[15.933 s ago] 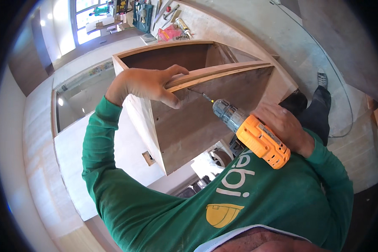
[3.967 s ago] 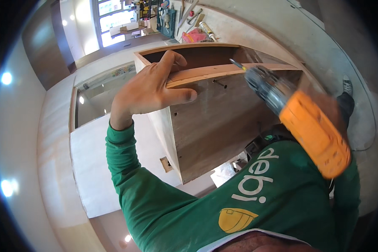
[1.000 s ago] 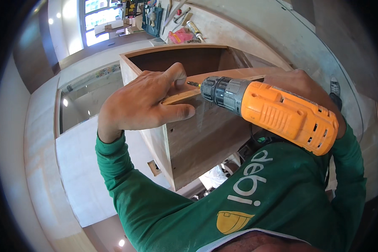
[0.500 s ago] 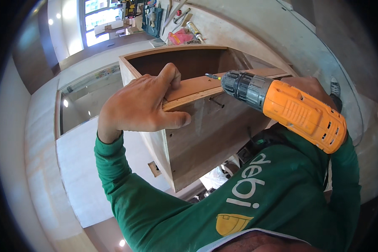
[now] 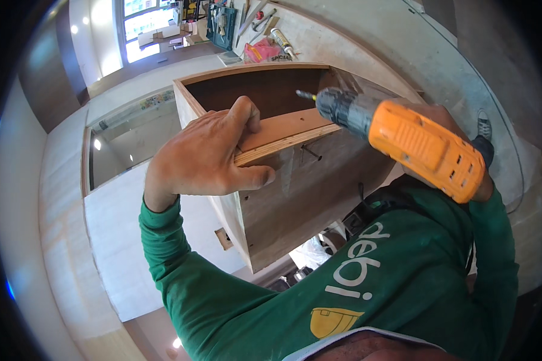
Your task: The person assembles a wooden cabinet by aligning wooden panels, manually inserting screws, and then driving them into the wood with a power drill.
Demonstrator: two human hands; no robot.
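Plywood fills the left hand (image 5: 208, 156): its fingers (image 5: 247, 117) curl over the far edge of a board (image 5: 286, 131) and the thumb presses beneath, clamping it across the open wooden cabinet (image 5: 295, 198). To the right, the right hand (image 5: 464, 150) is wrapped around an orange drill (image 5: 415, 141), its bit pointing left above the board.

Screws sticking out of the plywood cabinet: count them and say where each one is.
1. A dark screw juts from the cabinet's side panel, just under the plywood strip that the left hand presses down, below the drill. The hand may hide others.
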